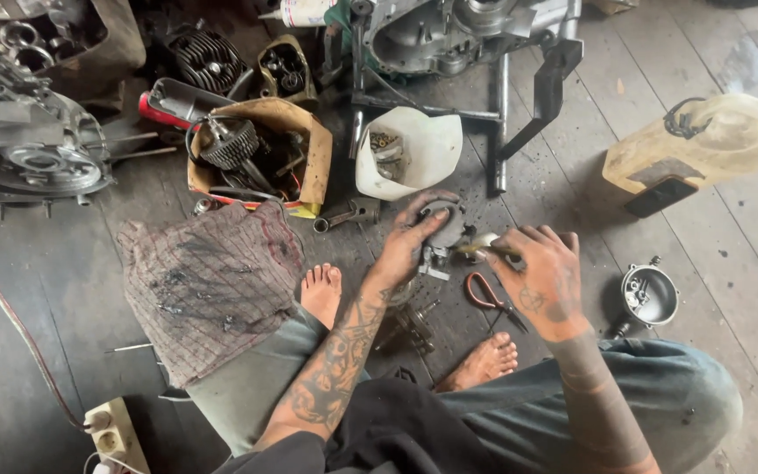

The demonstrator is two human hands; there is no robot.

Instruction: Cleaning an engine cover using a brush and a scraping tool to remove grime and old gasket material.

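My left hand (414, 235) grips a small grey metal engine part (446, 230), round on top, and holds it down on the dark wooden floor. My right hand (539, 270) is closed on a tool with a pale handle (484, 244) whose tip meets that part. Pliers with red handles (488, 297) lie on the floor just under my right hand. My bare feet (323, 291) rest on either side of a few loose metal pieces (410, 323).
A dirty checked rag (212, 285) lies left. Behind it stand a cardboard box of gears and parts (261, 151), a cut white plastic jug with small parts (407, 151), an engine on a stand (458, 35), an engine case (28, 140), a metal bowl (649, 295), a yellowed jerrycan (704, 140) and a power strip (116, 434).
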